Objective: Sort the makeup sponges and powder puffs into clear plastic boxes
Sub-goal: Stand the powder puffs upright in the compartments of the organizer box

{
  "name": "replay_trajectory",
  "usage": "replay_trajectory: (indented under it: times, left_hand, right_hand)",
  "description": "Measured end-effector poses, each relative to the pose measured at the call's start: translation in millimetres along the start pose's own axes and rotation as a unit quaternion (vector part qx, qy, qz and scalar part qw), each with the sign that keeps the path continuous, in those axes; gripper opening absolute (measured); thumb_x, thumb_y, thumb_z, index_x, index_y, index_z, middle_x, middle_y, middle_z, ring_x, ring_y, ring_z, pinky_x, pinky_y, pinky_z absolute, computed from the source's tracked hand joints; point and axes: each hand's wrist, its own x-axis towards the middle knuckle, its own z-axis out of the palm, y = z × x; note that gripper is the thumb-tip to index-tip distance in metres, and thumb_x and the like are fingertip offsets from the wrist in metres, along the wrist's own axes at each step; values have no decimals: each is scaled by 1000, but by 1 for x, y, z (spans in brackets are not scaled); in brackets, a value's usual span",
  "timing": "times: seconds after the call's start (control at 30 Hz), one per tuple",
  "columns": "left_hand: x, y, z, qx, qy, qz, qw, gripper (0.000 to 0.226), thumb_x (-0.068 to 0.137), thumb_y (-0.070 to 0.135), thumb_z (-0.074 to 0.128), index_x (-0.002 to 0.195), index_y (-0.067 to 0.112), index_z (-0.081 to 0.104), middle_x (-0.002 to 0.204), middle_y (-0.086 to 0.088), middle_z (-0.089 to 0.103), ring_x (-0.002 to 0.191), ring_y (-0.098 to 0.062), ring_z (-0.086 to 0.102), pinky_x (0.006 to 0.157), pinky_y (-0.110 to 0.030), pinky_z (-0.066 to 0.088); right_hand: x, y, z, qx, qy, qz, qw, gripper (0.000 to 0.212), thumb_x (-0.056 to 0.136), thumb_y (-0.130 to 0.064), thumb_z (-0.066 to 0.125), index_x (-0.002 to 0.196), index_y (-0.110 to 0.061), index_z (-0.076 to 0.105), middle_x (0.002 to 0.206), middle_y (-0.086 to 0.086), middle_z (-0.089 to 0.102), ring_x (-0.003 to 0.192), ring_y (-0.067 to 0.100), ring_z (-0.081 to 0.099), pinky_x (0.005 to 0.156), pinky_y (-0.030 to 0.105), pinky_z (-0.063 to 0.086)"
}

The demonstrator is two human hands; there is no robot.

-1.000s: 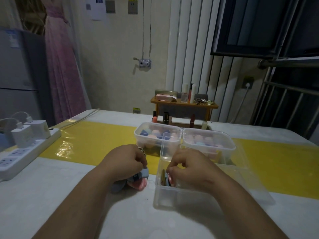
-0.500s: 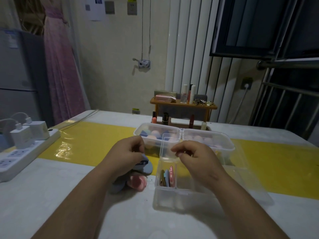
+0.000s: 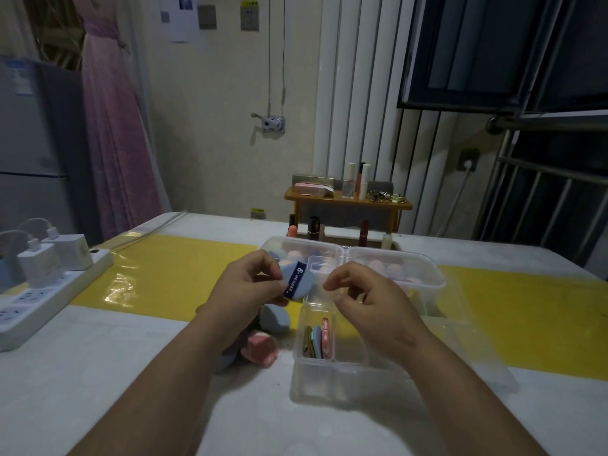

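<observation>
My left hand (image 3: pixel 245 287) pinches a blue powder puff (image 3: pixel 297 281) with a dark ribbon, held up above the table. My right hand (image 3: pixel 365 297) hovers just right of it with curled fingers and holds nothing. Below stands a clear divided box (image 3: pixel 329 376) with several flat puffs (image 3: pixel 317 340) upright in its left slot. A blue puff (image 3: pixel 274 319) and a pink sponge (image 3: pixel 260 352) lie on the table under my left forearm. Behind sit two clear tubs (image 3: pixel 424 274) filled with sponges.
A white power strip (image 3: pixel 49 291) with chargers lies at the left edge. A small wooden shelf (image 3: pixel 348 202) with cosmetics stands at the table's far side. A yellow runner (image 3: pixel 164 274) crosses the white table. A clear lid (image 3: pixel 477 350) lies right of the box.
My left hand has lifted a blue puff from the pile. My right hand left the divided box's slot and rose beside the puff.
</observation>
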Motion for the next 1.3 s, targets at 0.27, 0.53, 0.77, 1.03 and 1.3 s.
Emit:
replay_trajectory:
  times: [0.27,0.53,0.77,1.03,1.3]
  left_hand:
    - [-4,2,10,-25,-31,-3,999,20,83,-13,66,78,4,58,77,-8,72,72,-24,70,63,-29,58]
    - [-5,3,12,87,-51,10,995,7,68,14,71,71,18,67,74,-2,65,71,-12,58,65,-21,47]
    - [-6,0,12,165,-54,3,985,22,82,2,74,74,23,76,77,2,71,69,-4,58,64,-16,47]
    - [-3,0,6,146,29,4,989,30,81,-7,67,68,20,73,74,-2,71,71,-7,64,67,-19,52]
    - [0,-4,1,150,54,-8,987,35,80,-4,66,68,29,73,74,0,70,72,-14,66,74,-33,55]
  right_hand:
    - [0,0,0,9,-7,-20,1000,29,92,-13,59,93,-41,66,94,-25,64,88,-8,55,66,3,40]
    - [-1,-1,-8,72,62,-40,995,25,89,-7,62,82,-30,68,82,-19,64,72,4,54,59,15,45]
    - [2,2,-11,83,77,-5,994,15,77,-26,45,67,-20,53,61,-10,50,60,5,47,54,29,42]
    - [3,7,-7,-15,25,24,999,24,70,-35,43,60,-19,58,60,1,58,59,14,54,58,38,47]
    - [0,4,-6,-50,-37,57,996,26,69,-39,46,58,-24,63,64,4,63,64,20,60,63,41,52]
